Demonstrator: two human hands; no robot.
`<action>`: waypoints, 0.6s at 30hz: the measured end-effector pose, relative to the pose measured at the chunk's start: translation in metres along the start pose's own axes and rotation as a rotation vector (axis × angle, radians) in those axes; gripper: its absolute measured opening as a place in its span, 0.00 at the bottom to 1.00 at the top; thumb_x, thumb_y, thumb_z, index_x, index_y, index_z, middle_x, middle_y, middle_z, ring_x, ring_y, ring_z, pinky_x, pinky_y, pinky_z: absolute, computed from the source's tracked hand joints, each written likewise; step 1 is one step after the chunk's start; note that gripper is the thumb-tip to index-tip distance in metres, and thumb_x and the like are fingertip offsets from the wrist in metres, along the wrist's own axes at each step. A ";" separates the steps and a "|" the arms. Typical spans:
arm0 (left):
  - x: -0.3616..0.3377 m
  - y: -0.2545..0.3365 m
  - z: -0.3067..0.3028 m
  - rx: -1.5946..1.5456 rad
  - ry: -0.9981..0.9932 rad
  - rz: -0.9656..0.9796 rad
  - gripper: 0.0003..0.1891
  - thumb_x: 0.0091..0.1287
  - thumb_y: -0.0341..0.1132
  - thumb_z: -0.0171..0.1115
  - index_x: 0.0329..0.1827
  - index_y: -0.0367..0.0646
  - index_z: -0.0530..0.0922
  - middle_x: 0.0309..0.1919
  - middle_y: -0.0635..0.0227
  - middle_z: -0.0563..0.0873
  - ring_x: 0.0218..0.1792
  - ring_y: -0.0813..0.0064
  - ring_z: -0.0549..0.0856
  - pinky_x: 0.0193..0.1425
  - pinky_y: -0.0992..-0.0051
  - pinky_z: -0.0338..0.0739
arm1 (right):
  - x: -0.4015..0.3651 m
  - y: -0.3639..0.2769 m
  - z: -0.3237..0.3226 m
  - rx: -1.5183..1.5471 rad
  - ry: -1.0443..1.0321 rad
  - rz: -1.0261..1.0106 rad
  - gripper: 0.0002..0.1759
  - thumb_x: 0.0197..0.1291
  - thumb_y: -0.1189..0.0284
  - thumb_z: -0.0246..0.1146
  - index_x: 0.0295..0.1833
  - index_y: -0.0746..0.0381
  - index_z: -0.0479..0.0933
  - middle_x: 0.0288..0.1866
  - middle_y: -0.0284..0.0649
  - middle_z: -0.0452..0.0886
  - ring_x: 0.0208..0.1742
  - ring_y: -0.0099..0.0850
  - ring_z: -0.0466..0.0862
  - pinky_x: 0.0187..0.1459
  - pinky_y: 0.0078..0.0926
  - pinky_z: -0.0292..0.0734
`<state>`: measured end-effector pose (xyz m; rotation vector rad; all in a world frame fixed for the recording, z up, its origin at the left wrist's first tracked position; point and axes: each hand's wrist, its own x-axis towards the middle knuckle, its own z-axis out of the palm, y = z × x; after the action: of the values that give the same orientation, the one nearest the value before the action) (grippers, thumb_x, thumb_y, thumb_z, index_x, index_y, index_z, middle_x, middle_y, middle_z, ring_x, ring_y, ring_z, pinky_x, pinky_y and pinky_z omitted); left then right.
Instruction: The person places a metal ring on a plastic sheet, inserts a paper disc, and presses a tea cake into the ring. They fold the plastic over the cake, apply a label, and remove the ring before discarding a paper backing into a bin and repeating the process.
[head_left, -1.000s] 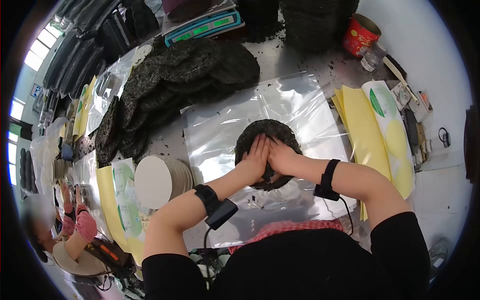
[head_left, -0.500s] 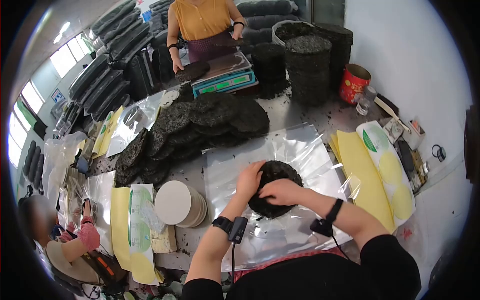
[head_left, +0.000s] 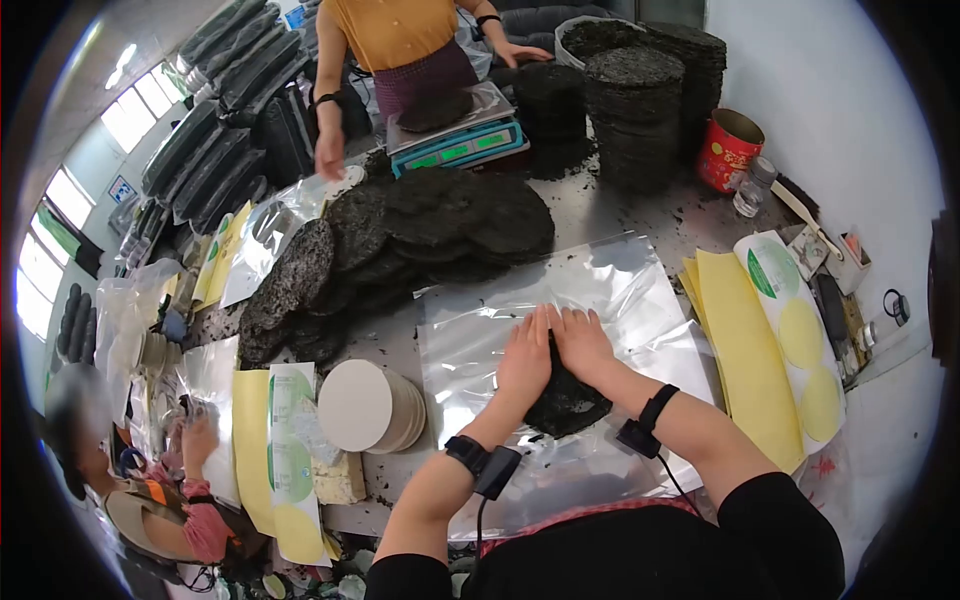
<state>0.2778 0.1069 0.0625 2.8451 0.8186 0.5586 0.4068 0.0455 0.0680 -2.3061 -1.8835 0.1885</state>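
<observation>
A dark round cake of pressed flakes (head_left: 567, 400) lies on clear plastic sheets (head_left: 470, 350) in front of me. My left hand (head_left: 526, 362) rests on its upper left part, fingers stretched forward. Beside it, my right hand (head_left: 580, 345) lies over the upper right part, fingers extended and slightly apart. The two hands touch along their inner edges and cover the far half of the cake. Neither hand is wrapped round anything. Left of the sheets stands a stack of white discs (head_left: 358, 405).
Overlapping dark cakes (head_left: 430, 225) lie beyond the sheets. Across the table, a person stands at a scale (head_left: 460, 150); another sits at far left. Tall dark stacks (head_left: 633, 120), a red tin (head_left: 729, 150) and a glass jar (head_left: 754, 187) stand behind. Yellow sheets (head_left: 745, 350) lie right.
My hands have moved forward on the cake and come together, with the right fingers now extended. Across the table, the person has put a cake on the scale, their hands now off it.
</observation>
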 end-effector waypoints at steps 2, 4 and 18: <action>-0.006 0.006 0.003 0.210 0.033 0.080 0.30 0.67 0.35 0.47 0.72 0.31 0.59 0.70 0.45 0.66 0.71 0.51 0.66 0.73 0.56 0.60 | -0.002 0.007 -0.002 0.055 0.051 -0.059 0.29 0.61 0.69 0.55 0.67 0.65 0.64 0.64 0.53 0.72 0.65 0.48 0.72 0.67 0.58 0.59; -0.009 0.005 0.008 0.232 -0.017 0.070 0.32 0.66 0.35 0.47 0.73 0.29 0.58 0.73 0.49 0.61 0.74 0.55 0.60 0.75 0.55 0.56 | -0.012 0.011 0.001 0.031 0.272 -0.162 0.29 0.59 0.70 0.58 0.66 0.65 0.66 0.61 0.52 0.73 0.63 0.47 0.74 0.65 0.60 0.61; -0.069 -0.106 0.012 0.197 -0.002 -0.378 0.25 0.66 0.34 0.55 0.67 0.48 0.69 0.60 0.51 0.76 0.61 0.56 0.77 0.61 0.64 0.73 | -0.066 -0.032 -0.027 -0.045 -0.073 -0.397 0.55 0.39 0.59 0.78 0.75 0.48 0.59 0.79 0.46 0.51 0.78 0.56 0.49 0.70 0.66 0.50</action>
<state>0.1766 0.1596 0.0058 2.7438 1.4397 0.4424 0.3686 -0.0144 0.1005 -1.9194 -2.3528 0.1821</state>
